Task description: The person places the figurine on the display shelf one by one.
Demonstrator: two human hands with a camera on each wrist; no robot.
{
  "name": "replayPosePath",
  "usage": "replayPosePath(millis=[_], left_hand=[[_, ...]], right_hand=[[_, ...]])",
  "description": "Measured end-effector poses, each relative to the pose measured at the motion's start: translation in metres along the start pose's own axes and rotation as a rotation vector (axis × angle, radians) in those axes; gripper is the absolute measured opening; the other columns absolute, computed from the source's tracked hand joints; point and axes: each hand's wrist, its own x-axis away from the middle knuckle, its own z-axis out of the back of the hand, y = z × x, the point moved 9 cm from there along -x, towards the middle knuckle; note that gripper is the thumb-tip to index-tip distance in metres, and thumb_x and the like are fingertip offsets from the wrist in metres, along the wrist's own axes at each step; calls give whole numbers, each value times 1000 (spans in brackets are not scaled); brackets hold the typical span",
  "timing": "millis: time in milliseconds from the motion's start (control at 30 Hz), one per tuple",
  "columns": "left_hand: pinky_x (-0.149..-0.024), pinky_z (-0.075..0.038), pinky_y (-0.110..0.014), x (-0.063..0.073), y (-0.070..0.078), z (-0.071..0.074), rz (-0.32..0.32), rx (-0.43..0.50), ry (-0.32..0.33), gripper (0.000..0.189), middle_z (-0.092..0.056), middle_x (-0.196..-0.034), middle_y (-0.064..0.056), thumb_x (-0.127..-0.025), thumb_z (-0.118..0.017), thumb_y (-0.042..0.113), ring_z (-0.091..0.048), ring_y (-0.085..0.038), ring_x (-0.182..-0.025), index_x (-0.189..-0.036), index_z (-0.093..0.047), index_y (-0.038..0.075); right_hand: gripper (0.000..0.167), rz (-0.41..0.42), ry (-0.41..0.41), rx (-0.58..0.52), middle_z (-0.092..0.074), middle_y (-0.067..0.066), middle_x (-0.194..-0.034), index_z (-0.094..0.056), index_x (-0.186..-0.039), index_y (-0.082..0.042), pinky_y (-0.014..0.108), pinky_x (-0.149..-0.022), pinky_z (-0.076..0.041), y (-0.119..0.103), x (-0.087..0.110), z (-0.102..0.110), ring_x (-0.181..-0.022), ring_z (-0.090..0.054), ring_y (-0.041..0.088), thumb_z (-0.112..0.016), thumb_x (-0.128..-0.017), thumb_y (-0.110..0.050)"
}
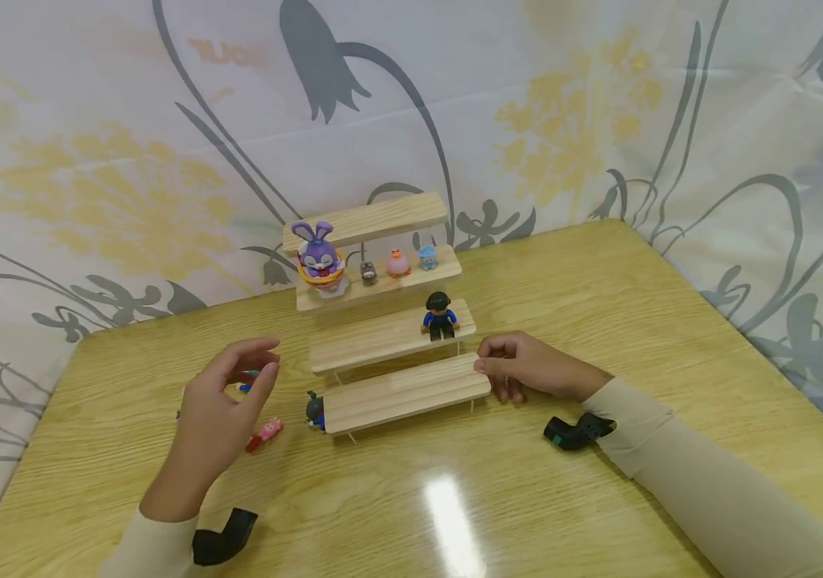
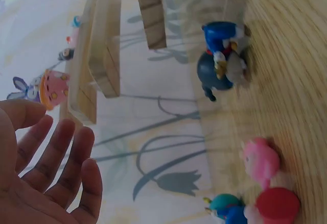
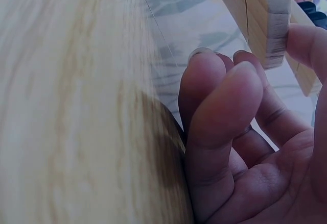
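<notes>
A tiered wooden display stand (image 1: pixel 397 405) stands on the table, with pale boards rising in steps. At the right end of its lowest board, my right hand (image 1: pixel 519 365) pinches the edge, thumb on top. In the right wrist view, the right hand's (image 3: pixel 240 127) other fingers curl below the board's end (image 3: pixel 276 30). My left hand (image 1: pixel 219 409) hovers left of the stand, fingers loosely bent, holding nothing. Below it lie a pink and red figurine (image 1: pixel 264 433) and a partly hidden blue one (image 1: pixel 245 387). A dark-headed blue figurine (image 1: pixel 315 409) lies by the lowest board's left end.
On an upper board sit a purple rabbit figurine (image 1: pixel 319 261), a small grey figurine (image 1: pixel 368 273), a pink one (image 1: pixel 397 263) and a light blue one (image 1: pixel 427 257). One board lower, a blue and black toy figure (image 1: pixel 439 317) sits. A flower-patterned cloth (image 1: pixel 397 96) hangs behind.
</notes>
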Motion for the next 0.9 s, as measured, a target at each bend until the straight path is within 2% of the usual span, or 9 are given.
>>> replayPosePath(millis=[267, 533, 667, 900], left_hand=[[-80, -47, -8, 2, -16, -3, 43, -51, -54, 26, -72, -105, -8, -98, -65, 11, -56, 9, -90, -124, -65, 6], [-76, -53, -17, 5, -34, -11, 107, -93, -125, 26, -72, -104, -5, -99, -64, 16, -65, -15, -91, -125, -66, 10], [-80, -53, -18, 5, -39, -14, 108, -107, -138, 26, -72, -103, -5, -99, -64, 15, -66, -19, -92, -124, -66, 9], [-87, -55, -41, 7, -47, -21, 147, -93, -209, 28, -70, -109, -7, -101, -60, 19, -65, -20, -99, -127, -64, 6]], right_hand=[[30, 1, 5, 12, -61, 10, -73, -58, -103, -2, 31, -49, -52, 1, 1, 2, -52, -55, 15, -56, -104, -31], [30, -15, 8, 9, -61, 10, -73, -58, -102, -1, 32, -50, -53, 3, 3, 2, -52, -55, 16, -56, -104, -31], [30, -10, 13, -1, -61, 10, -72, -58, -102, -1, 31, -49, -52, 1, 3, 2, -52, -55, 15, -56, -104, -31], [27, -4, 6, 7, -61, 10, -72, -58, -101, -2, 31, -49, -53, -1, 1, 1, -53, -56, 15, -55, -104, -29]])
